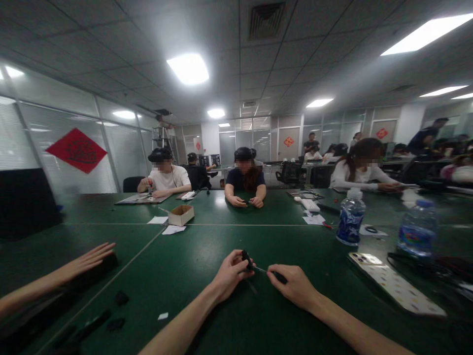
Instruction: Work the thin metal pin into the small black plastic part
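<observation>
My left hand (231,273) is closed in a pinch around a small black part (245,256) held just above the green table (207,296). My right hand (293,283) is closed around a thin dark tool (263,270), likely a small screwdriver, whose tip points at the black part. The two hands sit close together near the table's middle front.
Another person's hand (86,261) lies flat at the left beside small black pieces (120,298). A phone (397,288), two water bottles (350,217), cables and a small cardboard box (182,214) lie on the table. Several people sit across it.
</observation>
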The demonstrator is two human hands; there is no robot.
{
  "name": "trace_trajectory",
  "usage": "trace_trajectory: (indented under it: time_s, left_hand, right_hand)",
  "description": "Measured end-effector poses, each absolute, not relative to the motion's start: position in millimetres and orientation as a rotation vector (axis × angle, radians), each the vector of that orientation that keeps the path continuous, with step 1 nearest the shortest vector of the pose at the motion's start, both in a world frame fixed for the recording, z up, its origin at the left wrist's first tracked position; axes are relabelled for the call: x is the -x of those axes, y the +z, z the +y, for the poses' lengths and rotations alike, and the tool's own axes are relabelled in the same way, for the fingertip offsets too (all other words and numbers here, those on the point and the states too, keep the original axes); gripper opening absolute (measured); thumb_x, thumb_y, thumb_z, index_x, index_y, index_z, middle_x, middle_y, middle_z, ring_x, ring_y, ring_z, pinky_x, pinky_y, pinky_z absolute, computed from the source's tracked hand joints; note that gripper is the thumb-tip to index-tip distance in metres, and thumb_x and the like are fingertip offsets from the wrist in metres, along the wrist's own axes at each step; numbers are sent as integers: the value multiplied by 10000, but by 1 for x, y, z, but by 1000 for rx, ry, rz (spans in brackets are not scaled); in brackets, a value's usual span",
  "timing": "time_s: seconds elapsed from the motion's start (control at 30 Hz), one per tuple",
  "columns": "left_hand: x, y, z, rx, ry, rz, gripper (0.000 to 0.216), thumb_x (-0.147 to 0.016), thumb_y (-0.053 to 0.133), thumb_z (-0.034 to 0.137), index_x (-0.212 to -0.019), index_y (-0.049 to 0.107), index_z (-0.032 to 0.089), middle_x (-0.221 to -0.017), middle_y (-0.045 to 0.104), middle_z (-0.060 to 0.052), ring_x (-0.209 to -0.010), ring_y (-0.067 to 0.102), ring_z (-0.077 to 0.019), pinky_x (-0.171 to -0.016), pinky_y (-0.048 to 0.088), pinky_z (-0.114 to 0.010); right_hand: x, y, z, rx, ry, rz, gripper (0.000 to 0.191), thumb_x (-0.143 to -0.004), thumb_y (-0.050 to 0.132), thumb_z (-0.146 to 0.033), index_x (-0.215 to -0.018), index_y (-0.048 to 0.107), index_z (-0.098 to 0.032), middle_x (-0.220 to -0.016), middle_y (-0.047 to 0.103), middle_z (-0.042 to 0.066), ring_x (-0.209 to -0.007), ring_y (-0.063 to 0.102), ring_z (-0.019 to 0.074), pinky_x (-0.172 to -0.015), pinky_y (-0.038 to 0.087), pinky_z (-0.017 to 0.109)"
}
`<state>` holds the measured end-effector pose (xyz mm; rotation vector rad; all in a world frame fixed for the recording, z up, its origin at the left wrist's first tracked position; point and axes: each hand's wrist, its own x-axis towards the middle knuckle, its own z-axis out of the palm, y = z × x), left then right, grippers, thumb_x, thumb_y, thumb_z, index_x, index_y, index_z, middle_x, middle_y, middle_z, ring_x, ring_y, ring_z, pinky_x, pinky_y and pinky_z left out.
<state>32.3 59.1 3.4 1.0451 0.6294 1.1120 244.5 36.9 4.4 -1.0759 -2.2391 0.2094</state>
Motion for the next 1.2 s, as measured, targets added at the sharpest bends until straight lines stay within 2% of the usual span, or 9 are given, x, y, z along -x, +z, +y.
trace_trajectory:
  time_s: [0.33, 0.53, 0.8, 0.97, 1.2]
  left_hand:
    - [-33, 0, 61, -1062, 1102, 653, 332, -709, 709, 174, -1018, 599, 126, -951, 582, -76, -864, 616, -184, -853, 488, -360]
    - [-32, 3, 58, -1070, 1082, 646, 446, -709, 705, 161, -1113, 518, 191, -950, 562, -58, -934, 626, -224, -872, 485, -393]
    - [-33, 2, 58, -1122, 1006, 695, 375, -704, 705, 192, -1013, 492, 188, -957, 544, -51, -892, 642, -229, -790, 516, -369]
    - [-34, -2, 60, -1093, 1099, 701, 405, -712, 703, 234, -1049, 482, 201, -952, 538, -49, -873, 638, -205, -753, 518, -342]
    - [-35, -3, 61, -1103, 1147, 679, 400, -700, 713, 232, -1037, 501, 195, -937, 561, -48, -862, 637, -195, -801, 493, -351]
  right_hand:
    - [-244, 1, 37, 1078, 155, -2261, 272, -899, 408, -298, -943, 654, -190, -793, 671, 36, -681, 615, 155, -647, 467, 247]
    - [-245, 1, 37, 1066, 184, -2267, 261, -911, 414, -311, -945, 646, -196, -797, 665, 28, -673, 609, 146, -631, 460, 237]
    - [-246, 5, 39, 1119, 204, -2045, 295, -928, 365, -344, -962, 618, -195, -850, 671, 44, -727, 629, 166, -657, 481, 257]
    - [-244, 5, 36, 1056, 198, -2244, 251, -903, 418, -303, -928, 645, -197, -795, 669, 27, -679, 620, 153, -640, 467, 240]
    - [-244, 2, 37, 1089, 199, -2267, 249, -904, 422, -304, -940, 647, -205, -807, 674, 25, -696, 622, 151, -660, 463, 238]
